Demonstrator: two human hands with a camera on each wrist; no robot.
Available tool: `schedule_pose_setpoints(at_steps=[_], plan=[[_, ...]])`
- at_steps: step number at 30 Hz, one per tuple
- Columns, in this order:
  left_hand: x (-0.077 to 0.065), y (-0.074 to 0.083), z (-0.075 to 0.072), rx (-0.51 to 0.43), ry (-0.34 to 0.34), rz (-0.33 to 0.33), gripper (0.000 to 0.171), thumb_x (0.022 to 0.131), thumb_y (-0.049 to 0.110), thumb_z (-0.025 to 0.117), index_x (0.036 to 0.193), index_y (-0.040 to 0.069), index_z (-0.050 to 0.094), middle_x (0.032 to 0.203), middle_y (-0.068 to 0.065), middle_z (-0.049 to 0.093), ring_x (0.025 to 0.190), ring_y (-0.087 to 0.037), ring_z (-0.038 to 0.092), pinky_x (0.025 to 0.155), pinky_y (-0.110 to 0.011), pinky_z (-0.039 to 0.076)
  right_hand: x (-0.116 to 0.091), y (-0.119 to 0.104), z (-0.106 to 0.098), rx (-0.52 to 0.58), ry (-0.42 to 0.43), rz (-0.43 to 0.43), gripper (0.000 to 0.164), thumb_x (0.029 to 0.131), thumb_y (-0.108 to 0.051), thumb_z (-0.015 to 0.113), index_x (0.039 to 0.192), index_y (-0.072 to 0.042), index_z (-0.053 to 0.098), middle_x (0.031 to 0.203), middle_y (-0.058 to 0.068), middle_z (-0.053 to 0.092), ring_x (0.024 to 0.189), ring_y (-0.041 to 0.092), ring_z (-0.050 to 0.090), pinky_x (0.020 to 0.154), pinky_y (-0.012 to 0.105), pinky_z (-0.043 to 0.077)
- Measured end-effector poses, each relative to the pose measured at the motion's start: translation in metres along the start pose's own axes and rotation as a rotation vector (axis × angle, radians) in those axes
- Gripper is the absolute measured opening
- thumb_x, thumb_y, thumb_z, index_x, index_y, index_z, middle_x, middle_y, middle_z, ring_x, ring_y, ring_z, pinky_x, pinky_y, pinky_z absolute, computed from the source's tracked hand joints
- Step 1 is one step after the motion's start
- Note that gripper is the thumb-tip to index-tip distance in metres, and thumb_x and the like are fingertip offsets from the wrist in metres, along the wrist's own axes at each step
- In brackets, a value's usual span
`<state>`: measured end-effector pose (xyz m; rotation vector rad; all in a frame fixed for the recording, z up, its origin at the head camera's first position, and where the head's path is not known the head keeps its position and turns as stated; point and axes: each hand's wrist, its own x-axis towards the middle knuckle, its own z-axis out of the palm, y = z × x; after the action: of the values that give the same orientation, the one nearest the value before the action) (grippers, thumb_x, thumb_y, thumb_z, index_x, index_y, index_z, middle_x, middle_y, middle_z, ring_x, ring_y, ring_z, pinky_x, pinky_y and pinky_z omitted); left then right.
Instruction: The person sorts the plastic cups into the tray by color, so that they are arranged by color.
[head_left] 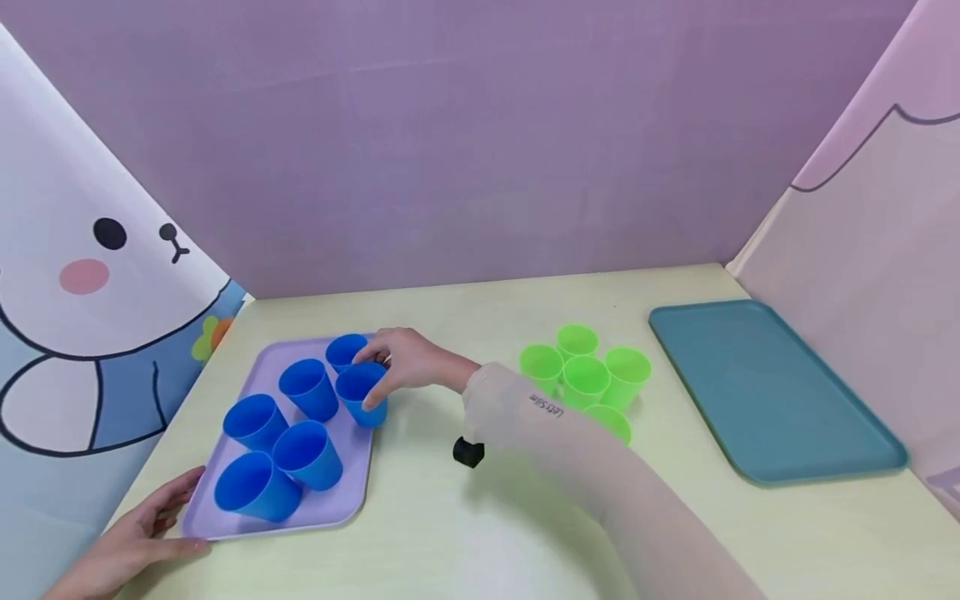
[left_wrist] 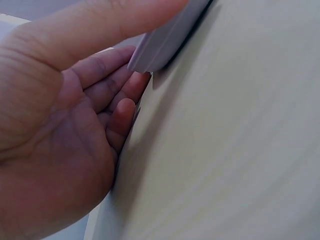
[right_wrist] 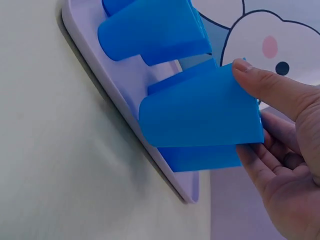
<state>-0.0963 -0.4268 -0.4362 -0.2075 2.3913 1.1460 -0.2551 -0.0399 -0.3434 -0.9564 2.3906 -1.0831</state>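
Observation:
My right hand [head_left: 412, 360] pinches the rim of a blue cup [head_left: 372, 408], thumb on the near side and fingers at the far side. That cup is upright at the right edge of a lilac tray [head_left: 356, 492]; whether its base touches the tray, I cannot tell. Several other blue cups [head_left: 306, 454] stand upright on the tray. Around the tray's near left corner my left hand [head_left: 142, 533] holds on, thumb along the front edge and fingers at the left side. In the left wrist view, the tray corner [left_wrist: 155, 52] lies between thumb and fingers.
Several light green cups [head_left: 585, 379] stand in a cluster right of the middle, partly behind the right sleeve [head_left: 570, 467]. A teal tray [head_left: 780, 392] lies at the right. Purple cloth [head_left: 480, 150] hangs behind the table, with printed cloth [head_left: 90, 333] at the left.

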Motion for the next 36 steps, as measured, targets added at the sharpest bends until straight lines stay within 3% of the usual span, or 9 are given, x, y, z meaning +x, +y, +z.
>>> schedule_pose_setpoints(at_steps=[3, 5, 7, 12, 13, 18, 30, 33, 36], plan=[[0.000, 0.001, 0.000, -0.016, -0.003, -0.004, 0.103, 0.093, 0.029, 0.073, 0.156, -0.004, -0.001, 0.157, -0.037, 0.008, 0.136, -0.053, 0.022, 0.106, -0.052, 0.041, 0.004, 0.000, 0.007, 0.015, 0.022, 0.008, 0.063, 0.072, -0.026, 0.091, 0.128, -0.012, 0.067, 0.122, -0.003, 0.062, 0.106, 0.012, 0.055, 0.080, 0.017, 0.050], [0.000, 0.002, 0.000, -0.037, -0.004, -0.005, 0.103, 0.093, 0.028, 0.072, 0.157, -0.003, -0.002, 0.156, -0.037, 0.008, 0.136, -0.053, 0.022, 0.108, -0.063, 0.033, 0.005, 0.000, 0.011, 0.023, 0.033, 0.008, 0.063, 0.072, -0.026, 0.092, 0.128, -0.012, 0.067, 0.123, -0.003, 0.062, 0.106, 0.012, 0.055, 0.081, 0.017, 0.050], [-0.001, 0.002, 0.000, -0.018, 0.008, 0.004, 0.101, 0.093, 0.028, 0.072, 0.156, -0.004, -0.001, 0.155, -0.037, 0.012, 0.133, -0.049, 0.029, 0.106, -0.063, 0.036, 0.006, -0.001, 0.014, 0.031, 0.035, 0.003, 0.064, 0.072, -0.026, 0.092, 0.129, -0.012, 0.067, 0.123, -0.003, 0.061, 0.107, 0.012, 0.056, 0.082, 0.017, 0.050], [-0.002, 0.006, 0.001, 0.016, 0.022, 0.023, 0.098, 0.095, 0.026, 0.070, 0.155, -0.007, 0.000, 0.153, -0.039, 0.016, 0.131, -0.049, 0.031, 0.103, -0.062, 0.038, 0.008, -0.002, 0.018, 0.028, 0.032, -0.014, 0.065, 0.072, -0.027, 0.092, 0.130, -0.012, 0.067, 0.125, -0.004, 0.061, 0.106, 0.010, 0.054, 0.083, 0.015, 0.049], [-0.002, 0.007, 0.001, 0.000, 0.015, 0.024, 0.098, 0.095, 0.025, 0.070, 0.155, -0.007, -0.001, 0.153, -0.039, 0.013, 0.132, -0.052, 0.027, 0.103, -0.067, 0.035, 0.008, -0.002, 0.018, 0.021, 0.032, -0.017, 0.065, 0.072, -0.028, 0.092, 0.129, -0.012, 0.067, 0.125, -0.004, 0.061, 0.105, 0.010, 0.054, 0.082, 0.015, 0.048], [-0.001, 0.007, 0.001, 0.004, 0.012, 0.026, 0.098, 0.095, 0.025, 0.070, 0.155, -0.007, -0.001, 0.153, -0.040, 0.012, 0.132, -0.054, 0.026, 0.103, -0.069, 0.034, 0.012, -0.003, 0.022, -0.027, 0.011, -0.016, 0.064, 0.072, -0.028, 0.091, 0.129, -0.013, 0.068, 0.122, -0.004, 0.061, 0.103, 0.009, 0.051, 0.080, 0.015, 0.047], [0.000, 0.009, 0.000, 0.016, 0.004, 0.027, 0.098, 0.095, 0.025, 0.069, 0.154, -0.009, -0.002, 0.153, -0.041, 0.011, 0.133, -0.056, 0.025, 0.105, -0.069, 0.032, 0.018, -0.007, 0.028, -0.083, -0.022, 0.037, 0.068, 0.075, -0.031, 0.089, 0.137, -0.018, 0.062, 0.133, -0.003, 0.058, 0.117, 0.011, 0.053, 0.086, 0.017, 0.049], [0.000, 0.010, -0.002, 0.023, 0.007, 0.029, 0.098, 0.095, 0.025, 0.070, 0.155, -0.008, -0.001, 0.153, -0.040, 0.012, 0.132, -0.054, 0.027, 0.104, -0.066, 0.036, 0.018, -0.007, 0.029, -0.072, -0.026, 0.048, 0.070, 0.076, -0.030, 0.088, 0.139, -0.019, 0.060, 0.137, -0.003, 0.056, 0.120, 0.012, 0.053, 0.089, 0.018, 0.049], [0.001, 0.009, -0.003, 0.059, 0.015, 0.034, 0.098, 0.095, 0.025, 0.070, 0.155, -0.008, 0.001, 0.153, -0.040, 0.016, 0.130, -0.051, 0.031, 0.099, -0.047, 0.046, 0.019, -0.007, 0.029, -0.064, -0.031, 0.044, 0.071, 0.077, -0.029, 0.087, 0.141, -0.018, 0.059, 0.139, -0.003, 0.056, 0.121, 0.012, 0.053, 0.089, 0.017, 0.049]])
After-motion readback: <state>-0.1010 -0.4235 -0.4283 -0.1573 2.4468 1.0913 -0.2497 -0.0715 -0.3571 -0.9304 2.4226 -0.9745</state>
